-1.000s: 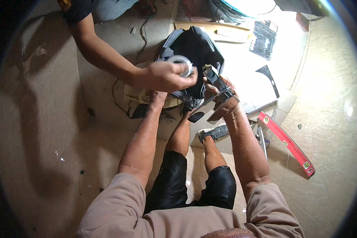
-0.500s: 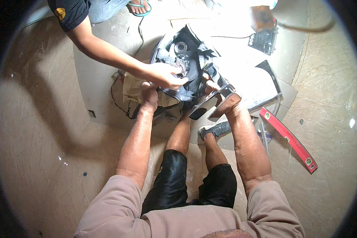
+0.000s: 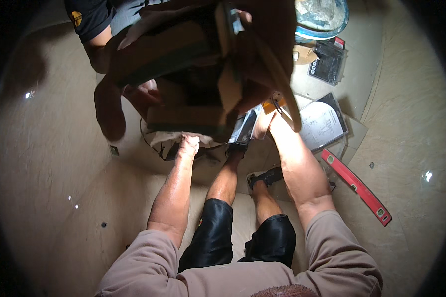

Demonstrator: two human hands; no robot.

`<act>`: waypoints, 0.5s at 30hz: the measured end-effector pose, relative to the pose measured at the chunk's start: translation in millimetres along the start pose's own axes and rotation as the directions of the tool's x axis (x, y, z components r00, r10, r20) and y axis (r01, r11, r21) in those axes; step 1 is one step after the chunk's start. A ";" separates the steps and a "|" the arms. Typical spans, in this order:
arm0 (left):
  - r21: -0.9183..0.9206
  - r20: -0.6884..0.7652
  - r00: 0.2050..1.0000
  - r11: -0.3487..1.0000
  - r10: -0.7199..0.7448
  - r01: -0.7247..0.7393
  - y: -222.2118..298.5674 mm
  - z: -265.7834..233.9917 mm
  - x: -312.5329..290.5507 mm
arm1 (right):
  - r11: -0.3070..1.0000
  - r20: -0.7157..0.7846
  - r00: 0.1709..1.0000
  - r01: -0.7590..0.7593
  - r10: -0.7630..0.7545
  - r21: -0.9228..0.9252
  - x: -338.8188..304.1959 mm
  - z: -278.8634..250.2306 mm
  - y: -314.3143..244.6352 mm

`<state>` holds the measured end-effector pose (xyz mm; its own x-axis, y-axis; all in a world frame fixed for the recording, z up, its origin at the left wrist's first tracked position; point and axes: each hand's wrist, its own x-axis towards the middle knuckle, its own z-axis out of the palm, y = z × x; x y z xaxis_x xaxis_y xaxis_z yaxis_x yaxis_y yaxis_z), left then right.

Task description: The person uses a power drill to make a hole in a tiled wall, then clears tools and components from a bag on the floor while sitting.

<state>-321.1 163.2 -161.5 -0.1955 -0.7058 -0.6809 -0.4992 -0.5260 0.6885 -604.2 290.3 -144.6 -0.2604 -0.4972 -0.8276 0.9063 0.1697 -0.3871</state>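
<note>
My left hand (image 3: 189, 144) is closed in a fist at the edge of a bag, beside a pale crumpled material (image 3: 171, 137). Farther right, my right hand (image 3: 264, 123) grips a dark, glossy flat piece (image 3: 245, 126); its fingers are partly hidden. Very near the camera, another person's hand (image 3: 109, 111) is around a dark frame-like object (image 3: 188, 119), which looms in shadow. It covers most of the bag and the area beyond my hands.
A red spirit level (image 3: 357, 187) lies on the floor at right. Nearby are a printed sheet (image 3: 324, 123), a black plastic case (image 3: 327, 62) and a blue-rimmed bucket (image 3: 322, 20). The other person's dark sleeve (image 3: 89, 17) is at the far left; a cord (image 3: 143, 131) curls near my left hand.
The other person's hand has left the bag, and a dark frame-like object now blocks the view. The bright light has shifted and the floor is dimmer. My right hand has moved slightly left.
</note>
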 end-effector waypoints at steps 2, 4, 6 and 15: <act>0.032 -0.019 1.000 0.999 -0.022 0.023 18.5 6.7 -10.0 | 0.997 -0.049 0.999 0.007 -0.011 -0.081 16.3 9.2 8.3; -0.126 0.014 0.996 0.988 -0.092 0.093 41.8 15.3 -20.0 | 0.990 -0.108 0.994 0.000 -0.016 -0.144 37.6 17.6 16.8; -0.085 0.067 0.996 0.994 -0.060 0.065 63.9 18.5 -27.3 | 0.982 -0.161 0.987 -0.026 -0.005 -0.189 58.3 26.2 26.4; -0.118 0.036 0.986 0.979 -0.164 0.167 67.5 13.0 -30.7 | 0.913 -0.314 0.947 -0.182 0.063 -0.366 108.5 44.5 41.9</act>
<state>-359.8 155.5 -97.4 -0.1409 -0.5927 -0.7930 -0.4214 -0.6889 0.5898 -579.7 205.6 -232.6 -0.2944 -0.1930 -0.9360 0.7530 0.5562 -0.3516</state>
